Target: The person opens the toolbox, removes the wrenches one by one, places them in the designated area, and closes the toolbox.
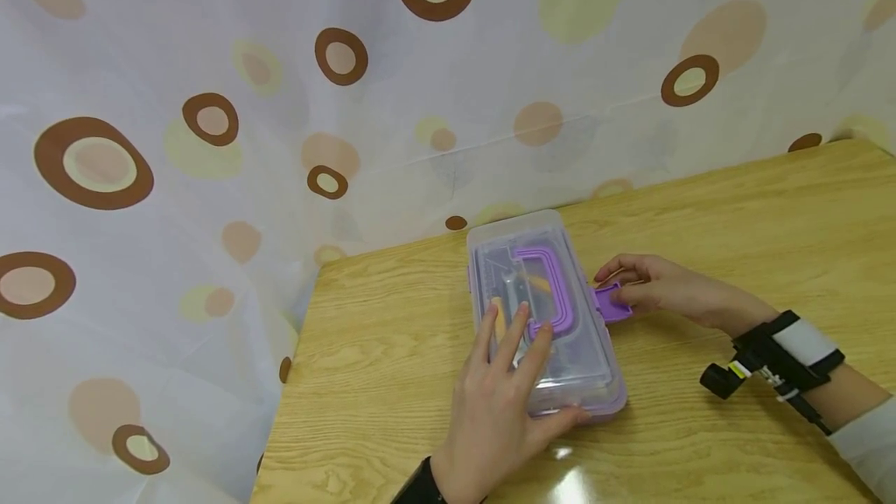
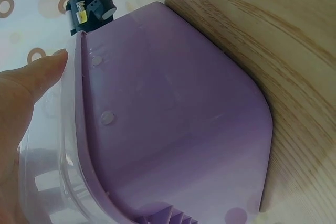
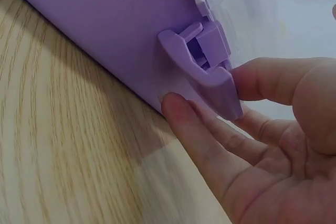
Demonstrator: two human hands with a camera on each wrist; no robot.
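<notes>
A storage box (image 1: 575,360) with a clear lid and a purple body sits on the table, its lid down. A purple carry handle (image 1: 562,286) lies folded flat on the lid. My left hand (image 1: 493,403) rests on the lid's near part, fingers spread and straight, thumb along the near edge. On the box's right side my right hand (image 1: 654,292) holds a purple latch (image 3: 212,85) between thumb and fingers. That latch sticks outward from the purple wall (image 2: 173,108). Something orange (image 1: 539,283) shows dimly through the lid.
The box stands on a wood-grain table (image 1: 378,348), its far end close to a patterned curtain (image 1: 392,107) with brown rings. A wrist camera on a black strap (image 1: 787,352) is worn on the right forearm and hangs over the table.
</notes>
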